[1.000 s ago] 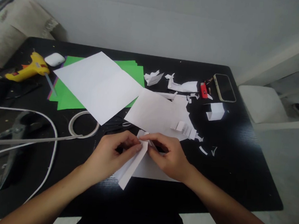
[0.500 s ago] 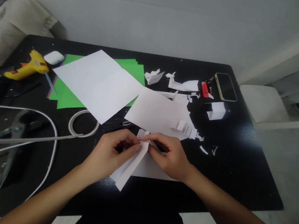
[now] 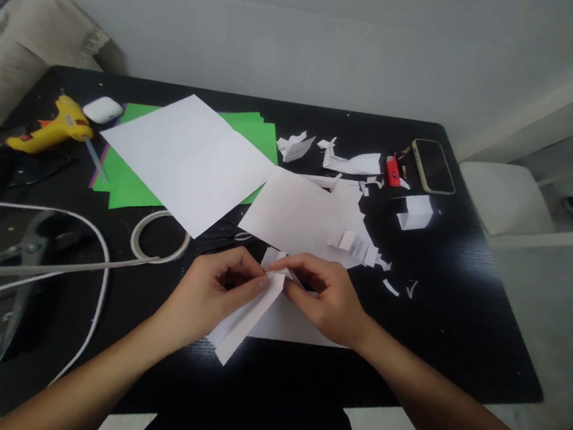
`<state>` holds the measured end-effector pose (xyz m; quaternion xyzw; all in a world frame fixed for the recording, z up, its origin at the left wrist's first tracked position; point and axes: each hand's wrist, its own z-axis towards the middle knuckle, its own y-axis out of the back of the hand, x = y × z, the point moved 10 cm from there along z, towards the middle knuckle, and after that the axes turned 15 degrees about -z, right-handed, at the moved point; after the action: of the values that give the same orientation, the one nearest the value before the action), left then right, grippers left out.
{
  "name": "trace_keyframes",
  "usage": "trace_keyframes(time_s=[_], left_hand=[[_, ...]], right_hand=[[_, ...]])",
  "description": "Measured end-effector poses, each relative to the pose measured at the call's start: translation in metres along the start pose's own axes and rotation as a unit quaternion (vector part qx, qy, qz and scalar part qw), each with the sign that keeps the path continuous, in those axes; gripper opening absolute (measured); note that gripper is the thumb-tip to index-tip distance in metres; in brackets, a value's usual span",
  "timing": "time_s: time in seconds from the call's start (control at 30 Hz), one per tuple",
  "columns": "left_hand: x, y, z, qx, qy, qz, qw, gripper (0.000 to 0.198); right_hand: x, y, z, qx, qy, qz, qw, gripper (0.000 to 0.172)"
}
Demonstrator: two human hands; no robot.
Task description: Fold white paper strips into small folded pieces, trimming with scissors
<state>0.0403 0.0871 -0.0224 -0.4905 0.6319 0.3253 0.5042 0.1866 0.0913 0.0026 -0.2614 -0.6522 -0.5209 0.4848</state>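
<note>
Both hands meet over the near middle of the black table [image 3: 459,310]. The left hand [image 3: 209,295] and the right hand [image 3: 326,299] pinch the top end of a long folded piece of white paper [image 3: 242,321]. On each hand the thumb and forefinger are closed tight on this end, and the fingertips of the two hands almost touch each other. From the pinch the paper runs down and to the left, towards the person, and its lower end is free above the table edge. A flat white sheet [image 3: 287,325] lies under the right hand, partly covered by it.

Just behind the grip lies a medium white sheet with small cut flaps [image 3: 301,216]. Further behind and to the left, a large creased white sheet [image 3: 191,160] lies over a stack of green paper [image 3: 128,188]. A round loop of white cable [image 3: 158,240] lies left of the grip, near the left hand. Far to the left and behind are a yellow glue gun [image 3: 53,128] and a small white oval case [image 3: 102,108]. To the right and behind the grip, well apart from it, there are torn white paper scraps [image 3: 351,162], a red lighter [image 3: 392,172], a phone with a dark screen [image 3: 432,166] and a small bent piece of white paper [image 3: 414,213].
</note>
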Motion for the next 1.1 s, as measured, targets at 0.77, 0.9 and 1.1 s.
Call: trace_keyframes(time_s=[0.77, 0.9, 1.1], left_hand=[[0.001, 0.006, 0.0, -0.029, 0.002, 0.012, 1.0, 0.016], [0.002, 0.007, 0.0, -0.029, 0.003, 0.009, 1.0, 0.018], [0.0, 0.003, 0.0, -0.016, -0.024, 0.046, 0.999, 0.016]], right_hand=[[-0.014, -0.008, -0.001, 0.042, -0.077, 0.099, 0.991, 0.021], [-0.014, -0.009, -0.002, 0.051, -0.086, 0.109, 0.989, 0.02], [-0.016, -0.013, -0.002, 0.066, -0.099, 0.116, 0.986, 0.018]])
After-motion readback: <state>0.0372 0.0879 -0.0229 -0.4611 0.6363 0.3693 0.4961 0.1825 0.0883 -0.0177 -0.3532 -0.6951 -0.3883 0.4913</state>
